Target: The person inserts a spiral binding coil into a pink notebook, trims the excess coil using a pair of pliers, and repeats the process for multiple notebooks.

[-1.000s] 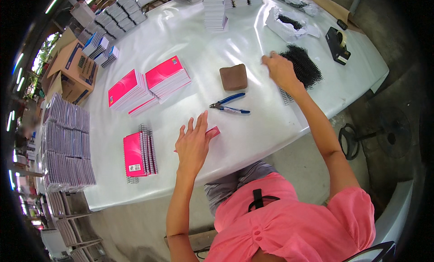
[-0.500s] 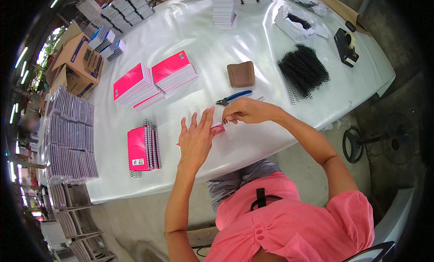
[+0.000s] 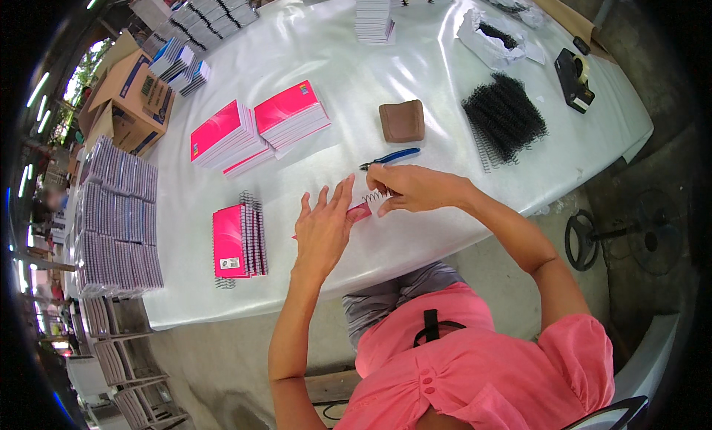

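Fingers spread, my left hand lies flat over a pink notebook and covers most of it. Only its right end and a sliver on the left show. My right hand is closed on a black spiral binding coil at the notebook's right end, the coil stretching between the fingers and the notebook. How far the coil runs into the edge is hidden by the hands. Just beyond my right hand are blue-handled cutting pliers. A brown pouch-like block sits behind them.
Left of my hands stand bound pink notebooks; farther back are stacked pink notebooks. Loose black coils lie at right, near a tape dispenser. Wrapped notebook stacks and a cardboard box line the left side.
My right hand has shifted slightly right and away from the notebook's end, and more of the coil shows. My left hand stays spread on the notebook. The whole view has shifted slightly.
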Tool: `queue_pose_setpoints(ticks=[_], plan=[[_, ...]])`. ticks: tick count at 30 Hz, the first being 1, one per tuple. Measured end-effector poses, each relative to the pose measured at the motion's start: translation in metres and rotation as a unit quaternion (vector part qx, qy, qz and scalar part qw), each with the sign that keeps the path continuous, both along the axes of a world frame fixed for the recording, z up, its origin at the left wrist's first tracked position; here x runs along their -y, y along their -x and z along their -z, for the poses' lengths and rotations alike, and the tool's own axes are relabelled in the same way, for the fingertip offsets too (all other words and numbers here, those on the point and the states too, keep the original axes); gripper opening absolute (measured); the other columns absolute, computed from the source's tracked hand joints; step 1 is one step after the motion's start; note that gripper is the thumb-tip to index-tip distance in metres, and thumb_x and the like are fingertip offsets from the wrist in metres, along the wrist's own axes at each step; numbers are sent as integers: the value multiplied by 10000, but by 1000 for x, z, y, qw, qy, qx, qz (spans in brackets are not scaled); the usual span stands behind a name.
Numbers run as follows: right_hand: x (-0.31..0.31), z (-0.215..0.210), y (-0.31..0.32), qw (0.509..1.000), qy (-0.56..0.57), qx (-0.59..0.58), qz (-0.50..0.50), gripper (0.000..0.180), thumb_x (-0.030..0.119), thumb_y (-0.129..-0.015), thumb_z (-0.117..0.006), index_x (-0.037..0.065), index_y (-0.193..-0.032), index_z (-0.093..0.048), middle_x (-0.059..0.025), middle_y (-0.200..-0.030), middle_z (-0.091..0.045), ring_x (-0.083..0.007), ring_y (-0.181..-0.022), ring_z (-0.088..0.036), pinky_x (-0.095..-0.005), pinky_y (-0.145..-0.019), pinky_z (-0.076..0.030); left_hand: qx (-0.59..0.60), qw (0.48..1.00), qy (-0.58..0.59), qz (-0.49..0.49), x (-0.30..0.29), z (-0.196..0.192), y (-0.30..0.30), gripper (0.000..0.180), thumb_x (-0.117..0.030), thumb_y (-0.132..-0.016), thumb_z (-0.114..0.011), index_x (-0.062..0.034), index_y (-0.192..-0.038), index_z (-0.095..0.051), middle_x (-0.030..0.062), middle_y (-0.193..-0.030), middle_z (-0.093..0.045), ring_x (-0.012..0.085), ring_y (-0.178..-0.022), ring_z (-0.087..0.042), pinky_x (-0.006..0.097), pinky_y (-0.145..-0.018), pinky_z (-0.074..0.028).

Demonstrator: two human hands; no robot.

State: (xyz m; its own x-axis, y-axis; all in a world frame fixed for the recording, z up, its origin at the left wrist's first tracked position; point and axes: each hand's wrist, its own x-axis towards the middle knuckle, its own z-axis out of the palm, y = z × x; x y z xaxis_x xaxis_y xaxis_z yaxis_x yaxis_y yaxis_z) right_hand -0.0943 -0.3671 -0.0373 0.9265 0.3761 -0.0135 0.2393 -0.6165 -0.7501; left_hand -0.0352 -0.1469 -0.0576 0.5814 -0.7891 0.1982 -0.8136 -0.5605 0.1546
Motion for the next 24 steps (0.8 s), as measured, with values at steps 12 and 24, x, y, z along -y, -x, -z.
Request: queue_pose_setpoints(ticks=[12, 24], plan=[[8, -3, -6, 997, -46, -59, -23, 171, 179, -865, -669, 37, -939, -609, -93, -891, -611, -273, -823, -586, -386, -724, -465, -80, 992, -77, 56, 1, -14, 3, 593, -450, -862, -620, -294, -1407, -449, 6, -1349, -571, 309, -1183, -582, 434, -747, -548], [78, -17, -57, 987, -110, -110, -39, 528, 437, -881, -647, 31, -1219, -642, -140, -1096, -680, -200, -1033, -606, -328, -928, -455, 10, 999, 25, -29, -17, -10, 3, 902, -575, -773, -614, -158, -1500, -280, 122, -1179, -657, 357, -1134, -603, 477, -955, -482]])
